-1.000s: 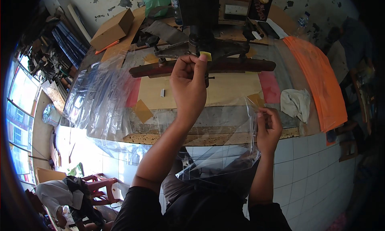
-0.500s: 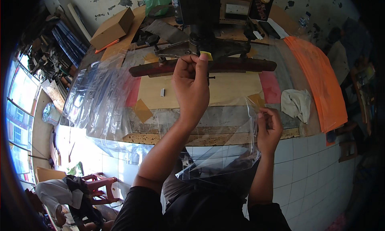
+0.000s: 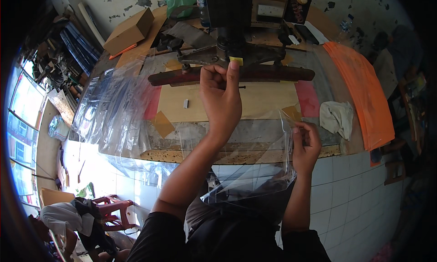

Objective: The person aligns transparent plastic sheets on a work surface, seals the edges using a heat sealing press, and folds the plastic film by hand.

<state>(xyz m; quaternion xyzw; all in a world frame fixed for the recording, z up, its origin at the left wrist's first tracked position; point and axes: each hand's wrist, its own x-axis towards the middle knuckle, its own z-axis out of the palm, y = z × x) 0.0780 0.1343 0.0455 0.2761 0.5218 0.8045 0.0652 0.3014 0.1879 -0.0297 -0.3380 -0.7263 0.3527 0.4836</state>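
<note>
A clear bag (image 3: 255,180), creased and glossy, hangs over the bench (image 3: 236,146) edge, pinched by the right hand (image 3: 306,146). The left hand (image 3: 221,98) grips the dark sealer bar (image 3: 273,74). A rag (image 3: 337,117) and orange sheet (image 3: 364,86) lie right, 1 bag pile (image 3: 109,111) left.

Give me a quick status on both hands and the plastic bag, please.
Left hand raised at the dark press bar. Right hand pinching clear plastic bag. Nothing between them.

A single head-worn fisheye looks steeply down, close over the workbench (image 3: 255,148).
</note>
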